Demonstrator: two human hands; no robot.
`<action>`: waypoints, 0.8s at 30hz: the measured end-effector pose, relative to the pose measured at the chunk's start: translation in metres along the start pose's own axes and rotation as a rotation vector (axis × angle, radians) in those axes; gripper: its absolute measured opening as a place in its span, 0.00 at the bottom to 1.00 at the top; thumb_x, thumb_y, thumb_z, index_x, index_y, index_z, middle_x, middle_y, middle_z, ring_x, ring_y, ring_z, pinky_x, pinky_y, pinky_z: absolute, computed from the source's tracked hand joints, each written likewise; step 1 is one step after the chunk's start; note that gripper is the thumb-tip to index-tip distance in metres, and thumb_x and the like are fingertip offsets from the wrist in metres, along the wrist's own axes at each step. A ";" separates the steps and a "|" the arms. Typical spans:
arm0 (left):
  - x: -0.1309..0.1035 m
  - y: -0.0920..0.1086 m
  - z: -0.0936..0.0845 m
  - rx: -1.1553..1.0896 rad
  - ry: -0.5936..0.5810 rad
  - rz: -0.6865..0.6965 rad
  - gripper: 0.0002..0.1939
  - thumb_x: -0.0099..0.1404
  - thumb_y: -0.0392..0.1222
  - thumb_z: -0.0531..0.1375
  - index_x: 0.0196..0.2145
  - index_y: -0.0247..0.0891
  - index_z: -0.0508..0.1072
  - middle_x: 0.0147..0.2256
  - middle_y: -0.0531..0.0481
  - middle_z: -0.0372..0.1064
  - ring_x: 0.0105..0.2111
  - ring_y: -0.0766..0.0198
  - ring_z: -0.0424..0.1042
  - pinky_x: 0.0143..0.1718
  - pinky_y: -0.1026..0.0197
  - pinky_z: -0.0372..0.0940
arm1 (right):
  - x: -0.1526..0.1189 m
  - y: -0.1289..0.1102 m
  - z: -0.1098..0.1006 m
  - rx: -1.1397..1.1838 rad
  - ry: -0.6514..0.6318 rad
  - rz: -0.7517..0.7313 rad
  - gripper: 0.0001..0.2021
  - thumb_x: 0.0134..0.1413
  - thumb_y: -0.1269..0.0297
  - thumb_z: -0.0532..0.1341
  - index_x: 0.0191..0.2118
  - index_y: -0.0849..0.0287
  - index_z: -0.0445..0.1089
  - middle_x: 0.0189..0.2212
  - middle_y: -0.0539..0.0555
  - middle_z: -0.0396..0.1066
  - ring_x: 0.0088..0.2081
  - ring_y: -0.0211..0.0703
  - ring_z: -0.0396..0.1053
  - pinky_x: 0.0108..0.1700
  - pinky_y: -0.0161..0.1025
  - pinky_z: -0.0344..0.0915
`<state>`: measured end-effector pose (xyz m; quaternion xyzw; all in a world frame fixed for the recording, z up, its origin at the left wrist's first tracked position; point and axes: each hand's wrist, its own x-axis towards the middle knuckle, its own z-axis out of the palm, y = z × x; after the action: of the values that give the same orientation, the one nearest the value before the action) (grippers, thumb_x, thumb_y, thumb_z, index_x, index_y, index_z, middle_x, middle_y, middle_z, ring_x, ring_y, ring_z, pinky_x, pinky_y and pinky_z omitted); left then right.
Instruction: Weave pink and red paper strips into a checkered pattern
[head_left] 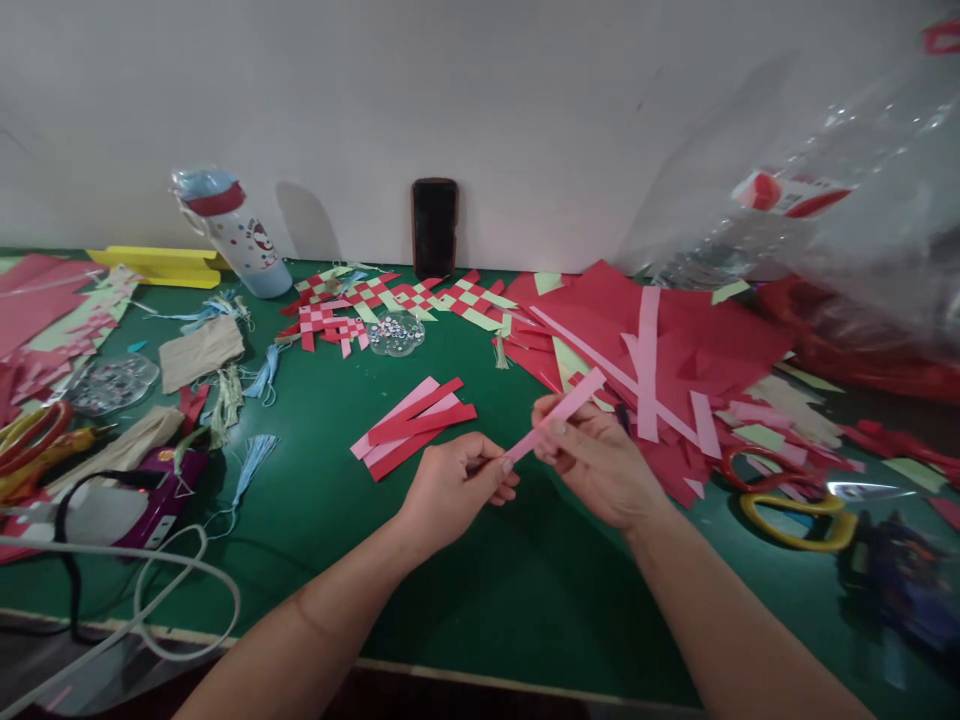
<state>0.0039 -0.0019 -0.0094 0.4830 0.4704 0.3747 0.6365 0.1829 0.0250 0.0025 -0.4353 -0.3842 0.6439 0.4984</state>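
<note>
A pink paper strip [576, 397] is stretched slantwise between my two hands above the green table [465, 580]. My left hand [459, 478] pinches its lower end between thumb and fingers. Further up the strip, my right hand [592, 455] grips it, thumb on top, with the free end poking out past the fingers. Just beyond my left hand lie several loose red and pink paper strips [421, 428], overlapping side by side. Behind them, woven red, pink and pale green paper pieces [409, 297] sit in a row near the wall.
Red paper sheets and offcuts [600, 300] heap up at the right, beside scissors [799, 510] and a plastic bag [825, 220]. A phone [435, 228] leans on the wall. Rhinestones fill a clear dish [396, 333]. At left stand a bottle [236, 235], tassels [251, 470] and white cables [187, 570].
</note>
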 end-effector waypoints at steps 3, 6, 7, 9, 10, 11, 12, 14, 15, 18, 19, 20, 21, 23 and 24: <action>0.001 -0.001 -0.001 -0.032 0.030 0.027 0.07 0.64 0.41 0.62 0.32 0.34 0.72 0.28 0.48 0.75 0.27 0.66 0.76 0.29 0.65 0.72 | -0.003 0.011 0.006 -0.056 -0.033 0.032 0.14 0.42 0.56 0.73 0.33 0.57 0.74 0.25 0.48 0.65 0.24 0.33 0.59 0.26 0.36 0.58; 0.001 -0.001 -0.001 -0.045 0.057 0.041 0.08 0.64 0.43 0.62 0.32 0.34 0.72 0.28 0.48 0.75 0.27 0.67 0.75 0.30 0.65 0.71 | -0.004 0.017 0.007 -0.087 -0.032 0.023 0.13 0.47 0.53 0.69 0.32 0.58 0.73 0.23 0.47 0.64 0.24 0.34 0.58 0.27 0.36 0.57; 0.001 -0.001 -0.001 -0.044 0.058 0.038 0.09 0.64 0.43 0.62 0.32 0.34 0.72 0.28 0.48 0.75 0.27 0.67 0.75 0.30 0.65 0.71 | -0.004 0.017 0.006 -0.096 -0.032 0.017 0.14 0.48 0.52 0.69 0.33 0.58 0.73 0.23 0.47 0.64 0.24 0.34 0.58 0.27 0.35 0.57; 0.001 0.000 -0.001 -0.028 0.041 0.022 0.10 0.64 0.45 0.62 0.32 0.34 0.71 0.29 0.48 0.75 0.27 0.66 0.76 0.30 0.64 0.71 | -0.004 0.016 0.005 -0.115 -0.032 0.007 0.13 0.49 0.52 0.68 0.33 0.57 0.73 0.22 0.47 0.64 0.25 0.34 0.58 0.27 0.35 0.57; 0.000 0.000 -0.001 -0.015 0.024 0.017 0.11 0.64 0.45 0.62 0.32 0.34 0.71 0.29 0.48 0.75 0.28 0.65 0.76 0.31 0.64 0.71 | -0.004 0.015 0.005 -0.124 -0.035 0.003 0.13 0.49 0.52 0.68 0.32 0.57 0.73 0.22 0.47 0.64 0.24 0.34 0.58 0.27 0.35 0.57; 0.000 0.000 -0.001 0.002 0.002 0.019 0.11 0.63 0.46 0.62 0.32 0.34 0.71 0.30 0.47 0.76 0.29 0.65 0.76 0.32 0.64 0.71 | -0.004 0.014 0.004 -0.131 -0.037 0.001 0.13 0.49 0.52 0.68 0.31 0.58 0.73 0.21 0.47 0.63 0.24 0.34 0.58 0.27 0.35 0.57; 0.000 0.000 -0.001 0.025 -0.021 0.031 0.12 0.63 0.47 0.62 0.32 0.35 0.71 0.31 0.47 0.76 0.30 0.64 0.76 0.33 0.63 0.70 | -0.004 0.012 0.003 -0.136 -0.040 -0.001 0.13 0.49 0.52 0.69 0.31 0.58 0.73 0.20 0.47 0.63 0.24 0.34 0.58 0.27 0.35 0.56; 0.000 0.000 -0.003 0.088 -0.054 0.080 0.13 0.63 0.49 0.62 0.34 0.35 0.71 0.31 0.47 0.75 0.31 0.63 0.76 0.34 0.64 0.69 | -0.004 0.009 0.002 -0.139 -0.043 0.001 0.14 0.48 0.52 0.69 0.30 0.58 0.73 0.19 0.46 0.62 0.23 0.34 0.57 0.27 0.35 0.56; 0.000 0.001 -0.004 0.119 -0.056 0.114 0.13 0.63 0.50 0.62 0.34 0.35 0.72 0.31 0.48 0.75 0.31 0.63 0.75 0.33 0.64 0.68 | -0.005 0.008 0.002 -0.143 -0.048 0.006 0.14 0.48 0.52 0.69 0.30 0.58 0.73 0.19 0.46 0.62 0.23 0.34 0.57 0.26 0.35 0.55; 0.001 0.003 -0.007 0.163 -0.020 0.207 0.15 0.64 0.51 0.61 0.36 0.35 0.73 0.32 0.48 0.74 0.31 0.64 0.72 0.32 0.66 0.65 | -0.006 0.006 0.002 -0.205 -0.108 0.027 0.14 0.48 0.52 0.69 0.28 0.59 0.72 0.20 0.47 0.63 0.23 0.33 0.58 0.27 0.35 0.55; 0.001 0.004 -0.008 0.158 -0.004 0.229 0.15 0.64 0.51 0.61 0.37 0.35 0.73 0.32 0.48 0.74 0.31 0.64 0.72 0.32 0.66 0.65 | -0.007 0.005 0.003 -0.244 -0.145 0.040 0.14 0.49 0.52 0.68 0.28 0.59 0.72 0.20 0.47 0.63 0.23 0.33 0.57 0.27 0.35 0.55; 0.002 0.005 -0.009 0.150 0.010 0.246 0.15 0.64 0.51 0.61 0.38 0.34 0.73 0.33 0.48 0.74 0.32 0.64 0.72 0.33 0.65 0.65 | -0.008 0.005 0.004 -0.288 -0.185 0.052 0.15 0.50 0.52 0.68 0.28 0.59 0.72 0.20 0.47 0.62 0.23 0.33 0.57 0.26 0.34 0.54; 0.002 0.006 -0.009 0.145 0.017 0.254 0.16 0.64 0.52 0.61 0.39 0.34 0.74 0.34 0.47 0.74 0.33 0.63 0.72 0.34 0.65 0.65 | -0.009 0.004 0.006 -0.333 -0.224 0.064 0.15 0.50 0.51 0.67 0.27 0.59 0.71 0.20 0.46 0.61 0.23 0.33 0.56 0.26 0.35 0.53; 0.002 0.007 -0.009 0.139 0.020 0.253 0.17 0.64 0.52 0.61 0.39 0.34 0.75 0.35 0.46 0.74 0.34 0.62 0.72 0.34 0.64 0.66 | -0.012 0.004 0.009 -0.420 -0.287 0.086 0.17 0.50 0.49 0.66 0.27 0.59 0.71 0.20 0.46 0.59 0.22 0.33 0.55 0.25 0.35 0.53; 0.002 0.008 -0.009 0.134 0.019 0.248 0.17 0.64 0.52 0.61 0.39 0.34 0.75 0.35 0.46 0.74 0.33 0.62 0.72 0.34 0.64 0.66 | -0.012 0.004 0.011 -0.459 -0.310 0.095 0.17 0.50 0.48 0.66 0.27 0.59 0.70 0.20 0.46 0.59 0.23 0.33 0.55 0.25 0.35 0.53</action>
<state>-0.0046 0.0043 -0.0030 0.5750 0.4372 0.4228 0.5473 0.1727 0.0114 0.0048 -0.4509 -0.5708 0.6214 0.2913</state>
